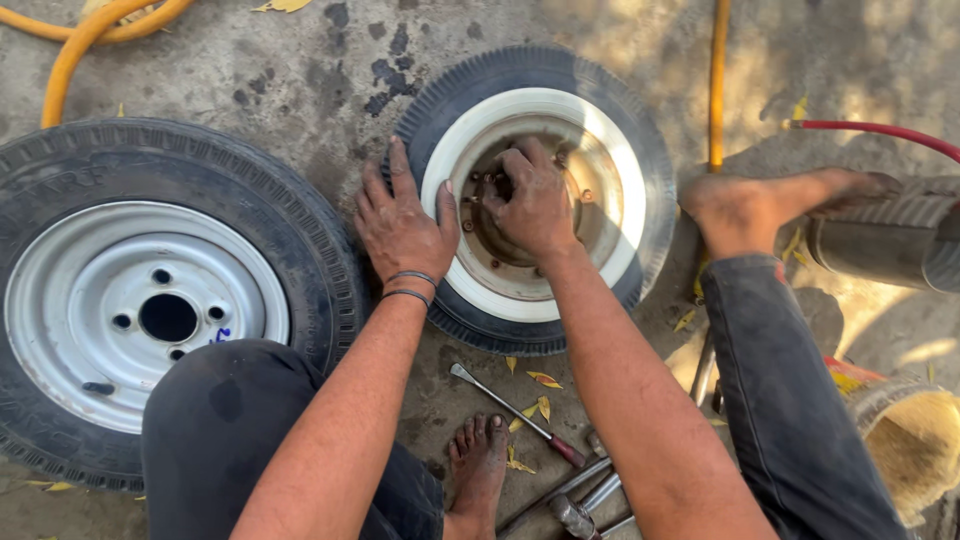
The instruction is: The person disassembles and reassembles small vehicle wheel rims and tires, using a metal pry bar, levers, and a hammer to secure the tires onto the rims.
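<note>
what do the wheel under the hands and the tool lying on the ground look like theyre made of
Tyre: looks like black rubber, ribbed matte tread. Its rim: apparently steel, painted white, with rusty brown hub under the right hand; left hand rests on the rim's edge. Screwdriver: shiny metal shaft, dark red handle, likely plastic.

Both my arms extended forward, hands low.
My left hand [402, 226] lies flat, palm down, fingers spread, two dark bands at the wrist; my right hand [530, 200] is curled, fingers bent inward, knuckles up.
</note>
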A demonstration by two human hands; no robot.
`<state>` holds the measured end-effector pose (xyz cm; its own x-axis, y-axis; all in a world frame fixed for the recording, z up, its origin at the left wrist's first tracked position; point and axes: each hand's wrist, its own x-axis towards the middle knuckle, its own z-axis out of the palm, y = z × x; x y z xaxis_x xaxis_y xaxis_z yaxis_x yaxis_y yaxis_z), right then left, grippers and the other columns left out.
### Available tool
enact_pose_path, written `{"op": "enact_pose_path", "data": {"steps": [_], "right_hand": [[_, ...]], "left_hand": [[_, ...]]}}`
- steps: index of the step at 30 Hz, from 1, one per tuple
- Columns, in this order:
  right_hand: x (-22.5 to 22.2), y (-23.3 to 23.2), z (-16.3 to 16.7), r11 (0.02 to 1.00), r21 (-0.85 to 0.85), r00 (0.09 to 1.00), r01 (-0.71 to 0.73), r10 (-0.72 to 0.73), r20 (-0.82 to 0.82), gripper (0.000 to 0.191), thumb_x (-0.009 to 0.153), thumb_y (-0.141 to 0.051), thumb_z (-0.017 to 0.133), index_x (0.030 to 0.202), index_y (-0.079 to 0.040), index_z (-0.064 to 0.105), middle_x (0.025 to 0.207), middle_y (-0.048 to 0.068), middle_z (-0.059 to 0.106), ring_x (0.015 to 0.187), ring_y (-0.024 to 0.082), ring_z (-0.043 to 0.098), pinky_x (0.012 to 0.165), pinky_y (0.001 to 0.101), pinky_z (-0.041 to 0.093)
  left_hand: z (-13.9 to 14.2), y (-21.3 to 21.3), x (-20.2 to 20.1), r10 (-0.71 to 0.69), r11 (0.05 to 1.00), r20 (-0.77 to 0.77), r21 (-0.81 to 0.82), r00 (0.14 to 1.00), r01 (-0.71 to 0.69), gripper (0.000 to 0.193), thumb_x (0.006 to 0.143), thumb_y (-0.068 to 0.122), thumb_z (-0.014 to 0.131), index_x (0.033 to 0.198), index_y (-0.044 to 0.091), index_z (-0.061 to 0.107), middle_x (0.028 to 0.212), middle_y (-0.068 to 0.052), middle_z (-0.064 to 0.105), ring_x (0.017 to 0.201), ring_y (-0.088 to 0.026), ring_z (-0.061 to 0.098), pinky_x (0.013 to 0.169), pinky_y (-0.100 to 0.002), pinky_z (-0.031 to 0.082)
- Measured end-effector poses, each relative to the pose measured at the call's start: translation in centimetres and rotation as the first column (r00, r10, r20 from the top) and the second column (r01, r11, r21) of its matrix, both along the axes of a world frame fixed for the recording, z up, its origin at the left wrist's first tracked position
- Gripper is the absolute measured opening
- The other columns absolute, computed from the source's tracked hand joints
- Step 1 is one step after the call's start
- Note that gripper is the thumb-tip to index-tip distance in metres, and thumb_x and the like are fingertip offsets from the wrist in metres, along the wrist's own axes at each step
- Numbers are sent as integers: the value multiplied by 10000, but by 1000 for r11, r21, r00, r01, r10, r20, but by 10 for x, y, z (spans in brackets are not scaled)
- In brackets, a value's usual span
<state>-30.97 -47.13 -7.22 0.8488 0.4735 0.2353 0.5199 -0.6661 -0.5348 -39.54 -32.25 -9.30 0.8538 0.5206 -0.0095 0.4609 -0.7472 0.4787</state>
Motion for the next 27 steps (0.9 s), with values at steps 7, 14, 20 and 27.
{"op": "enact_pose_path", "data": {"steps": [7,14,20,27], "right_hand": [[6,15,-13,997,-37,997,-68,69,27,273,707,-111,868,851,-46,645,1015,125,606,976,358,571,862,484,477],[-9,17,-15,999,35,997,-16,13,74,234,764,-94,846,958,-81,716,1062,74,643,1007,324,572,906,457,485],[-11,18,-15,999,-3,998,41,-41,53,305,724,-130,880,938,-74,670,1043,99,623,1020,340,575,907,491,470],[-11,19,-17,999,-8,999,33,-33,28,307,759,-136,877,954,-70,650,1073,113,606,1055,346,567,955,501,446]], "left_hand": [[-5,7,-5,-16,1000,7,9,1000,16,760,1021,503,551,1620,137,259,1492,-286,396,1343,-479,451,1069,-620,394],[-2,8,-5,-27,1000,-36,-10,999,26,761,1022,494,536,1620,143,223,1501,-282,376,1331,-484,460,1053,-607,404],[-3,10,-7,-23,1000,-31,-13,999,23,752,1026,487,540,1624,147,235,1502,-284,380,1334,-479,464,1060,-610,408],[-5,11,-9,-22,1000,-23,-13,999,21,746,1029,491,543,1622,148,247,1514,-283,378,1352,-484,453,1065,-618,412]]}}
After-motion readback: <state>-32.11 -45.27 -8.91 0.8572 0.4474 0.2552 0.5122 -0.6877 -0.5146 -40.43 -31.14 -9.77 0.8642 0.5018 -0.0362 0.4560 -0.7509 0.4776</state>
